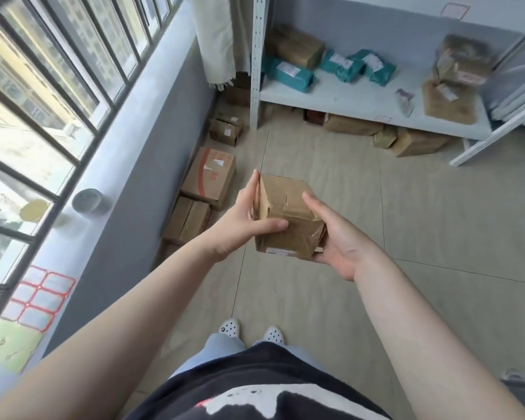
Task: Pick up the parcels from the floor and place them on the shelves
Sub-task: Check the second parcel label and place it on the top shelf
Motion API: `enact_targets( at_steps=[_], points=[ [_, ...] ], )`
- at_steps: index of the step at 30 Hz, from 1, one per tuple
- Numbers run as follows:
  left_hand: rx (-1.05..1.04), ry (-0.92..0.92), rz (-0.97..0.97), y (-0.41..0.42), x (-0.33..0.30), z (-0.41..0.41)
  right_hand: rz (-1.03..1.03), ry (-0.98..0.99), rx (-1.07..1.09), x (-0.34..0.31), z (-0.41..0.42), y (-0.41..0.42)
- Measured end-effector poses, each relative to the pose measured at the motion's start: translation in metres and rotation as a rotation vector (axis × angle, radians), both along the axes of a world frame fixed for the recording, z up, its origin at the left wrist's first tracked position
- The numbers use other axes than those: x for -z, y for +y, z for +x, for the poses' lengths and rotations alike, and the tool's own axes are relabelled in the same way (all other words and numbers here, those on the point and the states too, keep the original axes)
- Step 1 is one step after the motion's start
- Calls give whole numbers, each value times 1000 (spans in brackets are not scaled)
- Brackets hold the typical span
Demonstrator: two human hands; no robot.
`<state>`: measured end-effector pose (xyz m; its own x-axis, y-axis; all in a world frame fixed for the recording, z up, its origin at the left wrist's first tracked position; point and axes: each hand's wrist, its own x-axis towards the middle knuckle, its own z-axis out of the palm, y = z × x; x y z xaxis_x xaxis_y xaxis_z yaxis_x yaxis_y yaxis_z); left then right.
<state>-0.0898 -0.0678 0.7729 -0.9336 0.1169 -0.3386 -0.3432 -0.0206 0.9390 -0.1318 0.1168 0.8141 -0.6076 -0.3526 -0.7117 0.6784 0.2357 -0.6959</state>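
While both hands' fingers (249, 194) clasp it, brown parcel (288, 216) sits between them.

Your clothing, seen from above

You wear a dark short-sleeved T-shirt (255, 386) with a white printed graphic and a touch of red, light blue-grey trousers (222, 347), and white perforated clog shoes (229, 326); your forearms are bare, both hands ungloved.

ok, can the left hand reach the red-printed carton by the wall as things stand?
Probably not: the left hand and right hand both grip the brown taped parcel, and the red-printed carton sits lower, on the floor.
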Motion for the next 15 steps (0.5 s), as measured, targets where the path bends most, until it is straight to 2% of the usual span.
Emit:
enact_targets(
  at_steps=[6,11,15],
  points=[
    [-85,-20,128,4,-14,-8,17,205,-74,-8,9,9],
    [12,-85,170,4,-22,-8,-60,330,53,-10,14,3],
    [63,-116,172,4,-23,-3,-25,368,50,-14,14,-2]
  ],
)
